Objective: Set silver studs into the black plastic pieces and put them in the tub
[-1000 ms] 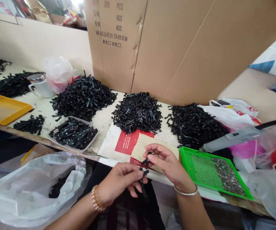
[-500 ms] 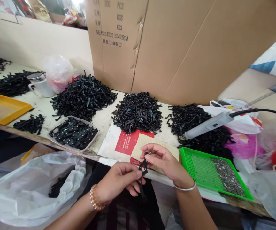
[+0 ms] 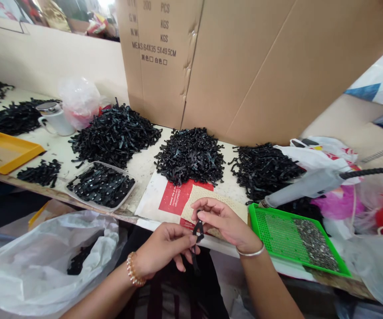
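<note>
Holds a black linked piece [image 3: 201,237] at the front edge of the table [image 3: 234,182], lower end hanging over the lap [image 3: 213,285]. Pinches the top with thumb and finger of the right hand [image 3: 220,222]; grips the middle in the left hand [image 3: 165,246], close below. Seems to be at the step of handling the joint between both holds; probably calls for a steady pinch at each. Just beyond, meets a cream textured pad [image 3: 208,195] on a red-and-white sheet [image 3: 151,204]. To the right, borders on a green tray [image 3: 265,226] of metal bits [image 3: 319,248], overhung by a grey tool [image 3: 306,189]. Farther back, runs into black heaps [image 3: 191,155] and a tall cardboard box [image 3: 244,66]. Offers most room for moving toward the lap, little sideways near the tray's rim.
</note>
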`<state>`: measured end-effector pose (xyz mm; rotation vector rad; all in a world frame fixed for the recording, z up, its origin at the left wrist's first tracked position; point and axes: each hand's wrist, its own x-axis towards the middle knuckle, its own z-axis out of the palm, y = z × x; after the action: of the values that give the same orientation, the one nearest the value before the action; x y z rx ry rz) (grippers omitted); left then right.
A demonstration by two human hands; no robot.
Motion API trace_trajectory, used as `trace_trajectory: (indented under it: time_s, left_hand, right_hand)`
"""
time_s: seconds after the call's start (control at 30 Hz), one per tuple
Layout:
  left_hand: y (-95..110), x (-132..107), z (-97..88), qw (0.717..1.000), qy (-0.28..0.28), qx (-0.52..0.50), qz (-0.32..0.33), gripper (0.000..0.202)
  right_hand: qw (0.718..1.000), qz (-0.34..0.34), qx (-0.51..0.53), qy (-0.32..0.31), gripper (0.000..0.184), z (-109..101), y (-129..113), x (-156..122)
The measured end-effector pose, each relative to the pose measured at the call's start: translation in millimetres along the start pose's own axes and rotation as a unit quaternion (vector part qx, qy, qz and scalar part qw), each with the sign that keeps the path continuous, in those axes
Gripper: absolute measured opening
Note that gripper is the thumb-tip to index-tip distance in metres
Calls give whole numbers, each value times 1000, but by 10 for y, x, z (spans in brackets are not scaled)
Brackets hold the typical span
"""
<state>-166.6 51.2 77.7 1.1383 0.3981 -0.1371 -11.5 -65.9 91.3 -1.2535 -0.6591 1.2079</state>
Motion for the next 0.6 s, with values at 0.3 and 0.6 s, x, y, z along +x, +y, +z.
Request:
trace_trajectory:
  time_s: [0.3,0.6]
  left_hand:
    - [50,5,19,999,32,30,24,43]
    - [-48,49,-3,997,56,37,33,42]
  right_hand:
    - [997,-40,-67,-17,37,-77,61,-30]
    - [991,-61,-117,14,35,-42,92,-42]
